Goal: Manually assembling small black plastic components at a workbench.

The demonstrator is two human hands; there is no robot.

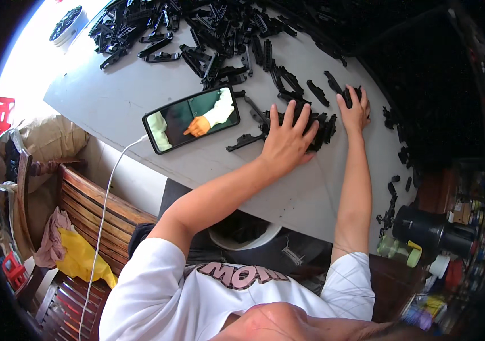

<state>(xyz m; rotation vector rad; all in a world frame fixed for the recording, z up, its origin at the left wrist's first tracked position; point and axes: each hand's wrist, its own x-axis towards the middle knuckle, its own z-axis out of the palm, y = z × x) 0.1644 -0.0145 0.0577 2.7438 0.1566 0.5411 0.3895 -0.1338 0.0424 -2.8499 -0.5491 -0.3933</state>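
Observation:
My left hand [289, 139] lies palm down with its fingers spread over a small heap of black plastic parts [325, 128] on the grey table. The palm hides some of the heap. Further right, my right hand [356, 113] has its fingers curved around a black plastic part [358, 92], mostly covered by the fingers. Just beyond that hand lies a narrow black part [332, 82]. To the left of my left hand a phone [191, 119] lies face up, its lit screen showing a pointing hand. A loose black part [246, 141] rests between the phone and my left hand.
A large pile of black parts [214, 28] covers the far side of the grey table [197, 170]. A white cable [109, 193] runs from the phone past a wooden bench [92, 199]. At the right edge stands a black cylindrical object [424, 227]. A bucket [245, 241] sits below the table.

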